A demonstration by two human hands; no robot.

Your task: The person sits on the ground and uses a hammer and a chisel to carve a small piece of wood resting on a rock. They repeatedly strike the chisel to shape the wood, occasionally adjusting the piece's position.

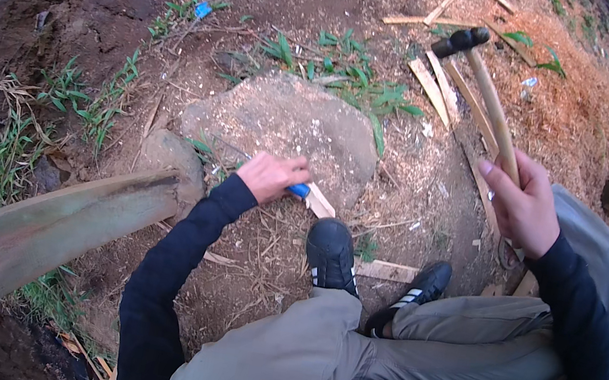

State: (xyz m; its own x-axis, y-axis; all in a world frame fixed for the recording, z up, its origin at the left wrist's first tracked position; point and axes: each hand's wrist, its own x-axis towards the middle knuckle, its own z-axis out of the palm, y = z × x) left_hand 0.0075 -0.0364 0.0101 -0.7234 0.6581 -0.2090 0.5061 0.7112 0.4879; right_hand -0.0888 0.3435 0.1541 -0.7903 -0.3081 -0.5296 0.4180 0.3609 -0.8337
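In my right hand (524, 201) is a hammer, gripped near the lower part of its pale wooden handle (492, 101). The dark hammer head (459, 43) is raised up and away from me, above the ground. My left hand (272, 178) is closed around a blue-handled tool (300, 189). A thin metal shaft shows on the far side of that hand; the tool's full shape is hidden by my fingers. Just beyond the blue end is a small pale wood piece (321, 204), close to the toe of my shoe (332, 251). Beneath and behind the left hand lies a flat stone (283, 122).
A curved wooden plank (57, 225) juts in from the left, its end by a smaller rock (165, 155). Wood strips (430, 90) and a heap of shavings (575, 114) lie at the far right. Green weeds grow around the stone. Another trouser leg (602, 264) shows at the right.
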